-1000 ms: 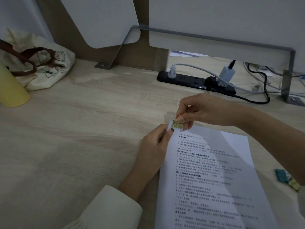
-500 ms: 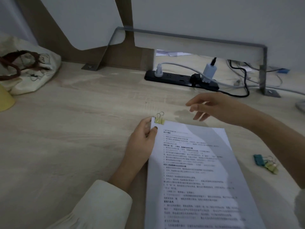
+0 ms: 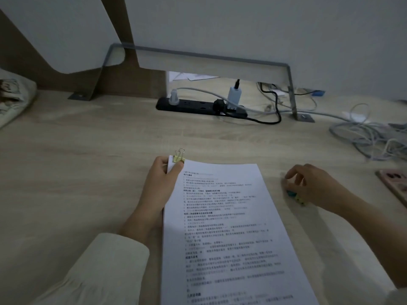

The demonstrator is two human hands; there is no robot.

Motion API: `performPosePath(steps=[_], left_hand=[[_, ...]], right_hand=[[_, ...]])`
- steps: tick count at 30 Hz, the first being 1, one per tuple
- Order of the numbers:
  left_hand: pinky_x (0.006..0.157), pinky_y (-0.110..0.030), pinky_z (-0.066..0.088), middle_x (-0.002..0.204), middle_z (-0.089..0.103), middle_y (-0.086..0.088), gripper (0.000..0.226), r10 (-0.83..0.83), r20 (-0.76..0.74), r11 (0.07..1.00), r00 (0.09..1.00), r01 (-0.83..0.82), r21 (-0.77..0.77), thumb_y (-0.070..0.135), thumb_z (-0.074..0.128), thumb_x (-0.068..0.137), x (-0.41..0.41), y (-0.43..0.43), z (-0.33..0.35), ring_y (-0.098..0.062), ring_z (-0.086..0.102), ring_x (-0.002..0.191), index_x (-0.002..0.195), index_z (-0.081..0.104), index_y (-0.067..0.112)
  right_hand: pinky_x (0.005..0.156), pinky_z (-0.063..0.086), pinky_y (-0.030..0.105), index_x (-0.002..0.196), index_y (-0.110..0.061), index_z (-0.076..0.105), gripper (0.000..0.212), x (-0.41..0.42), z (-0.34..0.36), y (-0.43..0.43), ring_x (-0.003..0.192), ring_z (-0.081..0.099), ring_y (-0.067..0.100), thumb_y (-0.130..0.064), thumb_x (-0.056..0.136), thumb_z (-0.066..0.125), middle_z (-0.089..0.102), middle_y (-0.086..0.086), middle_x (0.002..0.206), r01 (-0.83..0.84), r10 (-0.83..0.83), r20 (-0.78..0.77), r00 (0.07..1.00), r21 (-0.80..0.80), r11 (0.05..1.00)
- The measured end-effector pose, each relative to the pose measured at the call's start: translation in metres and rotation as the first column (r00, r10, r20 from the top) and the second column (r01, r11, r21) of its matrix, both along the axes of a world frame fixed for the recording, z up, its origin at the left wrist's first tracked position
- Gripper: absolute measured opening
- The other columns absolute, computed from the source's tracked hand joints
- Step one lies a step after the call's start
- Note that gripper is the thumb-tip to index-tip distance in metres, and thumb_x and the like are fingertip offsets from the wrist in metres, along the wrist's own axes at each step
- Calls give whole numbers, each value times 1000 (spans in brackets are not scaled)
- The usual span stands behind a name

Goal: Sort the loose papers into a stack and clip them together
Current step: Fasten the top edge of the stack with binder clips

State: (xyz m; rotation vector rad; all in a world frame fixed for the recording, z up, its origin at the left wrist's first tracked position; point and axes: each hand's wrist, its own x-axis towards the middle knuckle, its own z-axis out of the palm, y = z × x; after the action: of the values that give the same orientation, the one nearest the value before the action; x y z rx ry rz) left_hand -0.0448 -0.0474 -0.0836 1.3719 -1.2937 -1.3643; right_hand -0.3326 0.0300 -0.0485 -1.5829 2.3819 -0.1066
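Observation:
A stack of printed white papers (image 3: 222, 234) lies on the wooden desk in front of me. A yellow binder clip (image 3: 178, 158) is clamped on its top left corner, wire handles standing up. My left hand (image 3: 161, 183) pinches that corner just below the clip, thumb on top of the sheets. My right hand (image 3: 308, 186) hovers to the right of the stack, fingers curled over two loose binder clips (image 3: 295, 194), one teal and one yellow. Motion blur hides whether the fingers touch them.
A black power strip (image 3: 193, 105) with plugs and cables lies at the back under a grey metal bracket (image 3: 290, 91). Tangled grey cables (image 3: 370, 137) lie at the right, a pink object (image 3: 394, 181) at the right edge, a cloth bag (image 3: 13, 97) at far left.
My right hand let go of the yellow clip on the corner, then moved right and down to the loose clips beside the stack. My left hand stayed on the corner.

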Motion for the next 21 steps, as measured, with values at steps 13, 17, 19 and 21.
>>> performPosePath(steps=[13, 17, 19, 21], left_hand=[[90, -50, 52, 94, 74, -12, 20, -88, -183, 982, 979, 116, 149, 26, 62, 86, 8, -1, 5, -31, 70, 89, 92, 68, 8], [91, -51, 51, 91, 75, -11, 17, -96, -162, 979, 982, 123, 164, 25, 59, 88, 10, -2, 4, -30, 71, 88, 88, 69, 11], [91, -51, 50, 93, 74, -12, 18, -92, -142, 983, 986, 113, 147, 25, 59, 89, 9, -1, 5, -32, 70, 89, 90, 68, 9], [89, -49, 51, 93, 74, -12, 20, -83, -116, 988, 990, 97, 123, 25, 58, 89, 8, 0, 5, -31, 69, 89, 93, 66, 7]], right_hand=[[56, 28, 17, 63, -22, 41, 40, -4, 7, 1, 67, 38, 6, -51, 89, 47, 45, -4, 74, -137, 182, -187, 965, 230, 963], [61, 36, 16, 72, -20, 52, 24, 5, 11, -4, 72, 46, 7, -30, 93, 49, 47, 4, 92, -117, 120, 43, 992, -59, 991], [70, 49, 27, 77, -16, 57, 22, 16, 20, -10, 78, 57, 16, -24, 95, 46, 56, 7, 94, -67, 105, 223, 969, -169, 983], [77, 54, 33, 79, -10, 60, 24, 31, 30, -16, 77, 65, 20, -22, 95, 47, 66, 8, 85, -60, 136, 384, 913, -205, 977]])
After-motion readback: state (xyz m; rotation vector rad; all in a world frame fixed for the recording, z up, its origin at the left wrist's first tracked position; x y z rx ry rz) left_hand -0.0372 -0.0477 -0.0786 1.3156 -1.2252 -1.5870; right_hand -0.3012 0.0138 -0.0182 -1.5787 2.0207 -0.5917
